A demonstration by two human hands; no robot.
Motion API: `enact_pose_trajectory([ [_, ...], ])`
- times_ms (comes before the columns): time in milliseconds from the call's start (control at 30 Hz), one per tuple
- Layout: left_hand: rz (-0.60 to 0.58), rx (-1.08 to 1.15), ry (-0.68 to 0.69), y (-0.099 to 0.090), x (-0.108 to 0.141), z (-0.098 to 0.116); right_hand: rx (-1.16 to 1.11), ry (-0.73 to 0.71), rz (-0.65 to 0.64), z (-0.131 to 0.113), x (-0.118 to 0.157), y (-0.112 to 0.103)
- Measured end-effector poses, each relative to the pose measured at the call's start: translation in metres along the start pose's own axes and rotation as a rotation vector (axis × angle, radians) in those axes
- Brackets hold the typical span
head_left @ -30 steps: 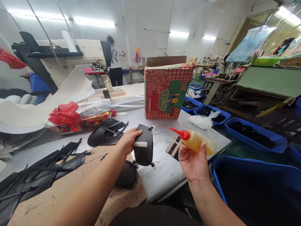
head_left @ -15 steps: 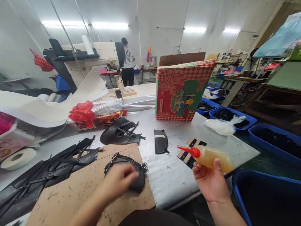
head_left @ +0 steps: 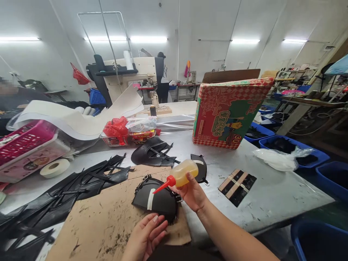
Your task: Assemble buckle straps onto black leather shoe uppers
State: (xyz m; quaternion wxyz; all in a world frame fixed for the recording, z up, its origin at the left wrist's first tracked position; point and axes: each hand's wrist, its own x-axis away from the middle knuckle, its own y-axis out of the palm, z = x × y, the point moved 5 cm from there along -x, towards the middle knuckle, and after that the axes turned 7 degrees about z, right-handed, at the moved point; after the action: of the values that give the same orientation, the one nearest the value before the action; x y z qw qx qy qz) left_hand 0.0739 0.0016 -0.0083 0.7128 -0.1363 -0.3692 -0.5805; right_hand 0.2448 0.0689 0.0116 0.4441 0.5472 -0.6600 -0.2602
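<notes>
My right hand point(head_left: 191, 194) is closed around a squeeze bottle point(head_left: 186, 172) of yellowish liquid with a red pointed nozzle. Its tip points down and left at a pale strip point(head_left: 150, 199) on a black half-round leather-like piece point(head_left: 163, 204); whether it touches cannot be told. Metal chain and ring hardware shows at the piece's upper corners. Just below its lower edge, my left hand point(head_left: 149, 232) is open, palm turned up and fingers loosely bent. A similar black piece point(head_left: 201, 172) with a pale strip lies behind the bottle, partly covered by it.
Under the worked piece lies a stained cardboard sheet point(head_left: 95, 217). Black strappy pieces point(head_left: 89, 185) spread to the left, near a tape roll point(head_left: 55, 168). A red patterned carton point(head_left: 225, 116) stands at the back. Blue tubs point(head_left: 315, 232) line the right; other people are in the background.
My right hand has brought the bottle left, over the black piece. My left hand has moved from above that piece to its near edge, uncovering the pale strip. The view has turned left.
</notes>
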Motion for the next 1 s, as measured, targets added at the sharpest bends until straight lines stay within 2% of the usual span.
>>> enact_pose_trajectory([
  [167, 0.026, -0.04, 0.086, -0.001, -0.001, 0.008, 0.027, 0.088, -0.044, 0.013, 0.008, 0.008],
  [300, -0.053, -0.176, 0.12, 0.016, 0.0, 0.021, 0.01, 0.083, -0.027, 0.01, 0.025, 0.009],
  [400, -0.117, -0.083, 0.2, 0.023, 0.007, 0.033, 0.035, -0.109, 0.081, -0.011, 0.037, -0.002],
  [500, -0.161, -0.009, 0.178, 0.022, 0.014, 0.035, 0.15, -0.432, 0.193, -0.043, 0.054, -0.018],
  [567, -0.191, 0.007, 0.155, 0.021, 0.017, 0.033, 0.242, -0.635, 0.209, -0.06, 0.066, -0.024],
  [633, -0.19, 0.032, 0.155, 0.022, 0.019, 0.03, 0.327, -0.754, 0.2, -0.069, 0.075, -0.027],
  [800, -0.177, 0.06, 0.161, 0.026, 0.022, 0.028, 0.452, -0.778, 0.193, -0.072, 0.079, -0.035],
  [1000, -0.21, 0.07, 0.168, 0.029, 0.028, 0.032, 0.473, -0.778, 0.147, -0.073, 0.078, -0.037],
])
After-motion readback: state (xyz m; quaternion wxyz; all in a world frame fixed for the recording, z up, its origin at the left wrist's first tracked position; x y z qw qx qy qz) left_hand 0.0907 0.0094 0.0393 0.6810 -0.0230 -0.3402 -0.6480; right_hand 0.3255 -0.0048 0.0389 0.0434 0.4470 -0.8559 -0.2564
